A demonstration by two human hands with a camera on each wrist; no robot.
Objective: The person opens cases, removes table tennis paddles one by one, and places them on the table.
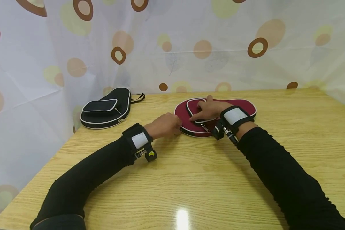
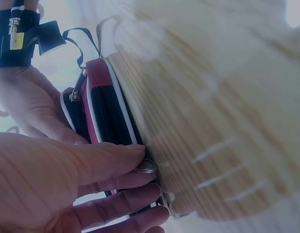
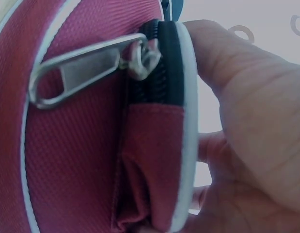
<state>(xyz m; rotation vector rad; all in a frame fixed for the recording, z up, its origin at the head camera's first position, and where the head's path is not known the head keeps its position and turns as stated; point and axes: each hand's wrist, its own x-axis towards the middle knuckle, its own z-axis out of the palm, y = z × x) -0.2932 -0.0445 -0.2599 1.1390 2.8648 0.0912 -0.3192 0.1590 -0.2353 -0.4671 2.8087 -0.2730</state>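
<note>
A dark red paddle-shaped case (image 1: pixel 241 103) with white piping lies flat on the table, its rounded end toward the left. At that end my left hand (image 1: pixel 166 125) pinches a metal zipper pull (image 2: pixel 147 166) between thumb and forefinger, right by the black zipper (image 2: pixel 111 116) along the case's side. My right hand (image 1: pixel 211 109) rests over the raised front pocket (image 1: pixel 193 105), thumb and fingers spread across it. Close up in the right wrist view, the pocket's own metal zipper pull (image 3: pixel 86 73) hangs free beside that hand.
A black case (image 1: pixel 118 95) of the same shape, with white piping, a front pocket and a wrist loop (image 1: pixel 138 98), lies at the back left of the wooden table (image 1: pixel 172 179). Behind the table hangs a patterned curtain (image 1: pixel 149 73).
</note>
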